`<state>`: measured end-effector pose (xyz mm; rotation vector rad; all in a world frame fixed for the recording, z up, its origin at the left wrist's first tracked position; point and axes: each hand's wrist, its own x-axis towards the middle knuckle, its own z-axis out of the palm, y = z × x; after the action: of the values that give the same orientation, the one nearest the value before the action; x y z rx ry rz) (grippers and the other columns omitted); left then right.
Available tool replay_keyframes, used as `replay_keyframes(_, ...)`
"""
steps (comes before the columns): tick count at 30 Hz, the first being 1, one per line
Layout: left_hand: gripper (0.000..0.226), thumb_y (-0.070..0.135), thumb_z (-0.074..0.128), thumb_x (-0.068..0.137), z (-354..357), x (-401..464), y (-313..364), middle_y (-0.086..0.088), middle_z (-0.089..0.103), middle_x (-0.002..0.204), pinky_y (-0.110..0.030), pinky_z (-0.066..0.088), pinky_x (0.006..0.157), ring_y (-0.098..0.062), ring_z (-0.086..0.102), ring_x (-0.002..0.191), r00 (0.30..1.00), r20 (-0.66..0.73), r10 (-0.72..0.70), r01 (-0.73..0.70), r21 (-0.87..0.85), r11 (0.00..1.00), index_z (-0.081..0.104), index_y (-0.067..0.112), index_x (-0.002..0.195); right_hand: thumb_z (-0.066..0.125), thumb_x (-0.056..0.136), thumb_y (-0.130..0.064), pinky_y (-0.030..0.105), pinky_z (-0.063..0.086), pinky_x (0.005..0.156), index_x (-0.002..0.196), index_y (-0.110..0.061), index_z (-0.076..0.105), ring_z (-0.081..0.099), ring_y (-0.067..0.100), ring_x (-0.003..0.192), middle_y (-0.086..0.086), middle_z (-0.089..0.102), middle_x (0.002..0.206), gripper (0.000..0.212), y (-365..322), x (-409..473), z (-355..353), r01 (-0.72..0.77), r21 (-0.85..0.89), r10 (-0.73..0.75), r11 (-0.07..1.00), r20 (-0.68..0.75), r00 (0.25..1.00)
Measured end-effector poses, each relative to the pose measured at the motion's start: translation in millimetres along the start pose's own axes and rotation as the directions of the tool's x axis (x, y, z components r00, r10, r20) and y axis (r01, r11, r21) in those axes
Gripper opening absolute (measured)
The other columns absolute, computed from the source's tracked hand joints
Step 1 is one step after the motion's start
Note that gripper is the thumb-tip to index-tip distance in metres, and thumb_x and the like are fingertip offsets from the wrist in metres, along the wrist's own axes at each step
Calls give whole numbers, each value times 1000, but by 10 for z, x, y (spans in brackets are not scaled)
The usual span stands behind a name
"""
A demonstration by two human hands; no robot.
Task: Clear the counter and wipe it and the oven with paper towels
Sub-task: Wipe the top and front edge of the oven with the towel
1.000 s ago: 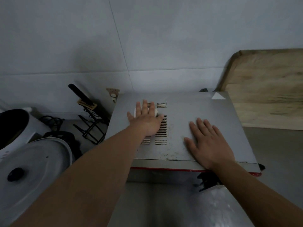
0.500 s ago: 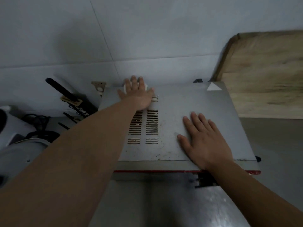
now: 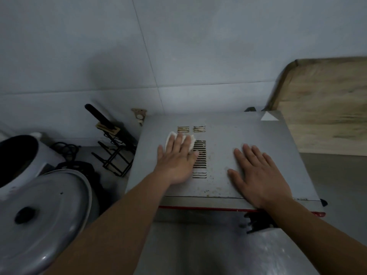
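My left hand (image 3: 176, 159) lies flat on the oven (image 3: 228, 155) top, fingers straight and pressing a white paper towel (image 3: 170, 138) down onto the metal. The towel is wadded under the fingertips, just left of the long vent slots (image 3: 199, 155), with its edges showing past the fingers on both sides. My right hand (image 3: 258, 175) is spread flat too, palm down on the right half of the top, holding nothing. Between the two hands the grey metal carries brown specks, thickest toward the near edge. A red strip (image 3: 198, 208) runs along the oven's front below that edge.

The oven stands on the table (image 3: 327, 175), its back near the tiled wall (image 3: 178, 56). A wooden board (image 3: 321, 108) leans against the wall at the right, behind the oven's far corner. To the left, a black wire rack (image 3: 117, 155) holds a dark-handled knife (image 3: 99, 118). Nearer me on the left sit a grey pot lid (image 3: 45, 211) with a black knob and a white cooker (image 3: 21, 155) with a dark inside.
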<state>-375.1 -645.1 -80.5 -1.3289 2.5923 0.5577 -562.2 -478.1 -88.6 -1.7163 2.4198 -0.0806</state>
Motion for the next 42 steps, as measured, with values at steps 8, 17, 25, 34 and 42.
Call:
replay_keyframes(8, 72, 70, 7, 96, 312, -828, -12, 11, -40, 156, -54, -19, 118, -11, -46, 138, 1000, 26, 10, -12, 70, 997, -28, 40, 150, -1, 93, -69, 36, -3, 122, 156, -30, -9, -15, 15, 149, -2, -13, 163, 74, -11, -14, -16, -1, -3, 1, 1000, 3, 1000)
replay_keyframes(17, 79, 75, 9, 93, 319, -867, 5, 8, -43, 155, -57, -19, 116, -14, -46, 138, 995, 95, -24, 13, 113, 993, -29, 37, 150, -2, 93, -70, 38, -1, 123, 157, -29, -6, -12, 16, 150, -1, -10, 164, 76, -10, -11, -8, -1, 3, 1, 1000, -9, 1000)
replay_keyframes(25, 84, 78, 11, 91, 125, -473, 112, 7, -46, 152, -65, -16, 114, -19, -44, 139, 986, 147, -83, 71, 80, 994, -29, 36, 151, -4, 92, -70, 38, -1, 123, 156, -29, -8, -14, 15, 150, 0, -12, 163, 77, 3, -10, 1, 5, 7, -5, 1000, -4, 1000)
replay_keyframes(34, 93, 84, 15, 87, -267, 410, 168, 5, -44, 154, -69, -16, 111, -22, -40, 143, 969, 175, -174, 165, 65, 984, -24, 33, 154, -3, 93, -70, 36, -5, 122, 155, -30, -10, -18, 14, 149, -2, -15, 163, 75, 2, 11, 27, -6, 18, 6, 1000, -14, 1000)
replay_keyframes(42, 98, 88, 16, 83, -446, 847, 154, 5, -36, 159, -70, -12, 112, -22, -33, 147, 978, 141, -154, 145, 72, 987, -19, 32, 155, 0, 94, -70, 37, -1, 123, 156, -31, -5, -14, 13, 150, -3, -11, 164, 74, 27, 33, 59, -12, 13, 13, 1000, -24, 1000)
